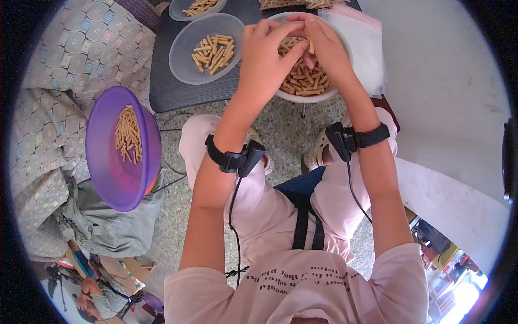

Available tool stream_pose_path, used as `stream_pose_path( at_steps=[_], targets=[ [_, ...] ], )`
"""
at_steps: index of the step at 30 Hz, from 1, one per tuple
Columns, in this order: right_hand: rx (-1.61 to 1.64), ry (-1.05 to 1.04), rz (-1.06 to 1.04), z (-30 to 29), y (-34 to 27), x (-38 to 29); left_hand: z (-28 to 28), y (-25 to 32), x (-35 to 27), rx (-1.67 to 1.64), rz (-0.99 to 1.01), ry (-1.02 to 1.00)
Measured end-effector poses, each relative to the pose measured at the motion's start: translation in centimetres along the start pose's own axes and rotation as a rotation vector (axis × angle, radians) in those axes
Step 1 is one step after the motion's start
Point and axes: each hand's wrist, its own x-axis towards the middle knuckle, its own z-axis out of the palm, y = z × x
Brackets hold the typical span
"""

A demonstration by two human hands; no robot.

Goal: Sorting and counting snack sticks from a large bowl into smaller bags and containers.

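Observation:
Both my hands are raised over a white bowl filled with short tan sticks, perhaps a dried plant or snack. My left hand reaches in from the left, thumb and fingers towards the other hand; whether anything is between its fingertips is hidden. My right hand is curled beside it, with a pale stick held at its fingers. Left of the bowl, a translucent plastic bowl holds a loose pile of yellowish sticks.
A second translucent bowl stands behind on the black table. Clear plastic bags lie right of the white bowl. A purple basin with sticks stands at the left. Cables run from both wrist straps. Another person is at lower left.

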Motion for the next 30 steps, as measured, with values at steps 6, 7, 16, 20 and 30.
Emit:
stream_pose_path(
  at_steps=[6,7,16,20,30],
  targets=[
    [-0.099,0.086,0.039,0.4,0.5,0.0,0.5,-0.3,-0.4,0.007,-0.032,0.004],
    [-0.097,0.059,0.039,0.3,0.5,0.0,0.5,-0.2,-0.5,0.027,-0.04,-0.006],
    [-0.112,0.11,0.021,-0.1,2.5,0.5,0.9,-0.4,0.0,-0.218,-0.103,0.012],
    [-0.048,0.032,0.044,0.0,1.2,0.4,0.5,-1.0,-0.3,-0.102,-0.114,0.054],
    [-0.137,0.04,-0.104,-0.2,1.1,0.7,-0.4,-1.5,0.4,-0.607,-0.388,0.151]
  ],
)
